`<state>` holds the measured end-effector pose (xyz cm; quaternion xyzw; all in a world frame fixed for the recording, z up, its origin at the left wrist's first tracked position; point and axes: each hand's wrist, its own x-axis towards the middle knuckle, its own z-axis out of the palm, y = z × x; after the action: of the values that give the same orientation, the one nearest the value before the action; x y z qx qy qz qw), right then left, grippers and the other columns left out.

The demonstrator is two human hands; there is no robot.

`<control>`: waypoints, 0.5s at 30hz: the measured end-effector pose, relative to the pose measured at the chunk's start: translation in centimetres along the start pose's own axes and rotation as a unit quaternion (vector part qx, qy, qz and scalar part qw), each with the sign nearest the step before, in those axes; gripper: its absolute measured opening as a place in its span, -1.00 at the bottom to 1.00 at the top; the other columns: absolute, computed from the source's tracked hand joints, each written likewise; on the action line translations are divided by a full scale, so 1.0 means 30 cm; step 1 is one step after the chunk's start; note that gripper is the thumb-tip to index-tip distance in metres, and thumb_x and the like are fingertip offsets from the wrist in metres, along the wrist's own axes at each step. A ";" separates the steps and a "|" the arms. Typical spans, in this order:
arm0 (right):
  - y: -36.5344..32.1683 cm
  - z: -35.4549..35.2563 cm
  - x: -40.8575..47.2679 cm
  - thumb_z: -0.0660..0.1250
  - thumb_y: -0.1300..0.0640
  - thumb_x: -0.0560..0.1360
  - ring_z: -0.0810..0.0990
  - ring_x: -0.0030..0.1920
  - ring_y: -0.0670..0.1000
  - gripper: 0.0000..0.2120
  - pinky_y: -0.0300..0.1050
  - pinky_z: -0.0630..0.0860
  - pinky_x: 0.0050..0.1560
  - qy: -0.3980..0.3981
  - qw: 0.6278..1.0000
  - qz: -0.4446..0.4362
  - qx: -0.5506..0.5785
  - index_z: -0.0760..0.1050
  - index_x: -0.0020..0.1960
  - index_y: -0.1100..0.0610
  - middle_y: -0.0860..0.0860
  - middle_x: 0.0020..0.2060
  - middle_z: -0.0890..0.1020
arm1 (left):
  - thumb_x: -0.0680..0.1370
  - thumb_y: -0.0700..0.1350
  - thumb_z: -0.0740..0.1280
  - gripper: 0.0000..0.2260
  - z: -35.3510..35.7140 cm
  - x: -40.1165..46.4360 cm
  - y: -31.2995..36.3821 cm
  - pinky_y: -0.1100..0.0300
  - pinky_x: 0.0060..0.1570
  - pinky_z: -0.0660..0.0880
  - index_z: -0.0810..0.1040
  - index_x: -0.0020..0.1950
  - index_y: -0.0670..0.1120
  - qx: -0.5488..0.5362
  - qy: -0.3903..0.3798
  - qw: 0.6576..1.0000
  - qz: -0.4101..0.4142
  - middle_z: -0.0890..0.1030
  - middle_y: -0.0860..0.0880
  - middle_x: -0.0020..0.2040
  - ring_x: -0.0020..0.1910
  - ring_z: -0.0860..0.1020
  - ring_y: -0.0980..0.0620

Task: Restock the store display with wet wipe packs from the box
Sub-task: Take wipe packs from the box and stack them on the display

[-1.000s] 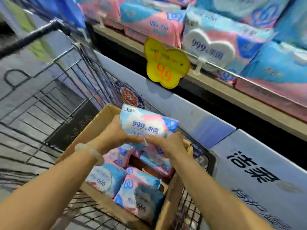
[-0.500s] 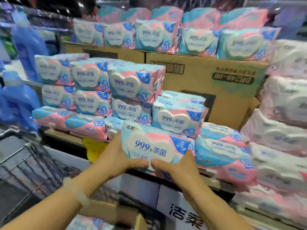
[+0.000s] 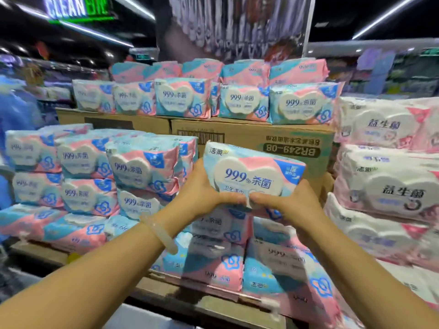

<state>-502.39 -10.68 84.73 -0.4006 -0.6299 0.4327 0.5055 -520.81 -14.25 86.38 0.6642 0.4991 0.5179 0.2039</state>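
Hands meet under one wipe pack (image 3: 253, 173) held up in front of the display: the left hand (image 3: 202, 193) grips its lower left corner, thumb curled across the front, and the right hand (image 3: 288, 203) grips the lower right edge, thumb lying along the bottom of the white heart-shaped lid. The thumbs almost touch at the middle of the pack's lower edge. A pale bangle (image 3: 161, 236) circles the left wrist. The pack is pink and blue, front toward the camera, slightly tilted with its right end lower, and printed with 99.9%. It sits in the air above a low stack of like packs (image 3: 221, 255) on the wooden shelf (image 3: 166, 288), and in front of a brown carton (image 3: 266, 141) marked BR249-08 upside down. To the left stands a taller stack (image 3: 99, 172) of the same packs, several layers high, its top about level with the held pack. On top of the carton is another row of packs (image 3: 213, 98), two layers deep, fronts facing out. To the right, white and pink packs (image 3: 384, 181) of another kind are piled in layers, close beside the right hand. A blurred green and white sign (image 3: 76, 7) hangs overhead at the upper left. The box the packs come from is out of view.
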 end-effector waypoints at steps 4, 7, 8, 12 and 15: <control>0.039 -0.107 0.056 0.57 0.40 0.22 0.68 -0.11 0.08 -0.56 -0.12 0.66 -0.22 0.012 1.000 -0.013 0.001 0.60 0.07 0.25 0.15 -0.04 0.71 | 0.06 0.07 0.62 -0.30 0.110 0.098 -0.042 -0.03 0.00 0.62 0.55 0.13 -0.11 0.011 -0.005 1.000 -0.020 0.68 -0.09 0.02 0.02 0.66 -0.05; 0.081 -0.202 0.074 0.57 0.42 0.21 0.70 -0.04 0.11 -0.48 -0.11 0.68 -0.17 0.021 0.999 -0.018 -0.017 0.56 0.14 0.23 0.14 -0.02 0.71 | -0.02 0.24 0.62 -0.08 0.216 0.140 -0.065 -0.06 0.05 0.59 0.43 0.24 -0.07 0.008 -0.009 0.999 -0.048 0.64 0.00 0.08 0.07 0.63 0.00; 0.089 -0.229 0.077 0.56 0.42 0.22 0.70 -0.04 0.10 -0.47 -0.16 0.68 -0.19 0.023 0.999 -0.017 -0.019 0.55 0.15 0.24 0.14 -0.01 0.71 | 0.00 0.18 0.63 -0.07 0.248 0.146 -0.064 -0.05 0.09 0.57 0.37 0.27 -0.07 0.000 -0.009 0.999 -0.053 0.61 0.02 0.10 0.09 0.61 0.02; 0.106 -0.296 0.085 0.53 0.46 0.24 0.72 -0.14 -0.02 -0.56 -0.26 0.62 -0.33 0.043 0.999 -0.014 -0.015 0.58 0.08 0.22 0.01 -0.17 0.73 | 0.12 -0.08 0.66 0.12 0.333 0.166 -0.059 0.01 0.26 0.47 0.01 0.48 -0.02 -0.041 -0.018 0.998 -0.050 0.44 0.04 0.28 0.25 0.49 0.02; 0.142 -0.313 0.085 0.57 0.39 0.22 0.72 -0.08 0.08 -0.55 -0.04 0.66 -0.17 0.056 0.998 -0.001 -0.030 0.59 0.07 0.22 0.08 -0.11 0.73 | 0.14 -0.13 0.66 0.19 0.348 0.175 -0.059 0.02 0.29 0.44 -0.10 0.52 0.06 -0.035 -0.031 0.998 -0.047 0.38 0.07 0.34 0.29 0.45 0.04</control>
<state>-493.30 -5.66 82.50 -0.4386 -0.6132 0.3902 0.5285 -512.49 -6.36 83.55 0.6477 0.5049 0.5043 0.2668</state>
